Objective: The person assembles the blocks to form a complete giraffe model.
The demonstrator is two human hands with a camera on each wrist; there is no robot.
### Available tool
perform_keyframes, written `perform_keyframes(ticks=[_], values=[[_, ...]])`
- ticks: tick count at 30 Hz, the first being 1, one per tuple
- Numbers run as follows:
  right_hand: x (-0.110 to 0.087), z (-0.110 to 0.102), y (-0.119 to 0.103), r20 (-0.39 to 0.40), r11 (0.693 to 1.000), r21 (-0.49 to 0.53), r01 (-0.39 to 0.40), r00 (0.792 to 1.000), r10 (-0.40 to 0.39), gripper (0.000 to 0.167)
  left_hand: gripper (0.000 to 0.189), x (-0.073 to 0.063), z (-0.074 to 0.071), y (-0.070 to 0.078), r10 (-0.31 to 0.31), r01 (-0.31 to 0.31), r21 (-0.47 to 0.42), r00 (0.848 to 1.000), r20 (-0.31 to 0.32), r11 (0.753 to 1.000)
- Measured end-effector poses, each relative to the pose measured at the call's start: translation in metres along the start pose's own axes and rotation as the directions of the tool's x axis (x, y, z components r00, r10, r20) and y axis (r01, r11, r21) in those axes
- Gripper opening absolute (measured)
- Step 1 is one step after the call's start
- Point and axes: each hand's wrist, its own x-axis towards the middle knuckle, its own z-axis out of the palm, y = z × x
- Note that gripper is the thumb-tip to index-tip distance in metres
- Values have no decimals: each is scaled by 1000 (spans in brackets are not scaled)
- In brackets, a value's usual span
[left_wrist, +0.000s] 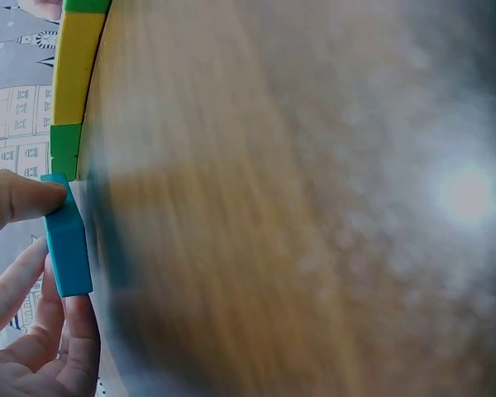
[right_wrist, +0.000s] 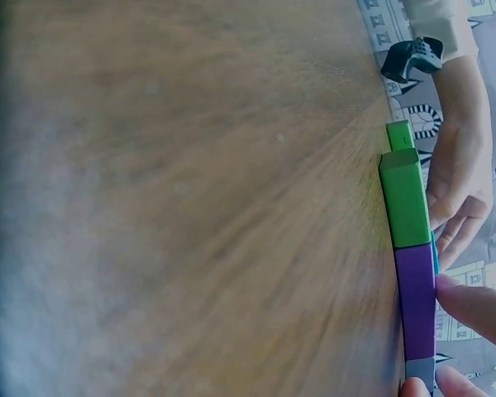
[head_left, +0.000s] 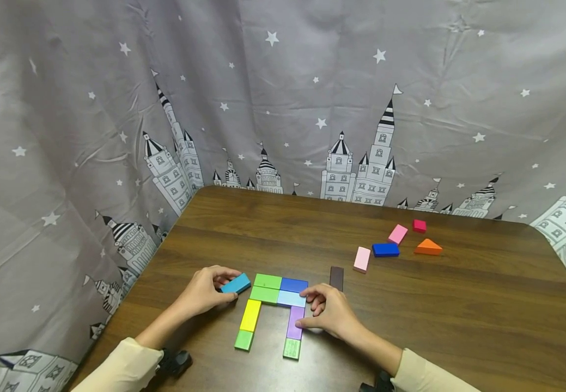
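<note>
Teal block (head_left: 237, 284) sits pinched in left grip (head_left: 208, 288); right grip (head_left: 333, 312) touches purple block (head_left: 294, 317).

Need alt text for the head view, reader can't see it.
A person's left hand holds a teal block beside an arch of flat colored blocks on a wooden table; the right hand touches the arch's right side. Farther right lie a dark brown block and five other loose blocks, before a gray castle-print curtain.
</note>
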Motion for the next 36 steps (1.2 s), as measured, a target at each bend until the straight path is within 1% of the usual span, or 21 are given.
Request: perform_keyframes(ticks=[15,22,27,36], values=[[0,0,1,-5,1000,28,1,1000,0,49,42,3,5,4,-4,5,-5,999,36,1000],[0,0,0,-5,1000,19,-2,1000,2,49,42,3,4,4,2,-2,-1,999,41,1000],[0,0,0,-2,1000,17,-5,1000,5,49,42,2,4,4,-2,2,-2,999,54,1000],[-1,0,0,-3,1000,6,-1,1000,1,48,42,3,1,5,15,-15,-7,997,79,1000]])
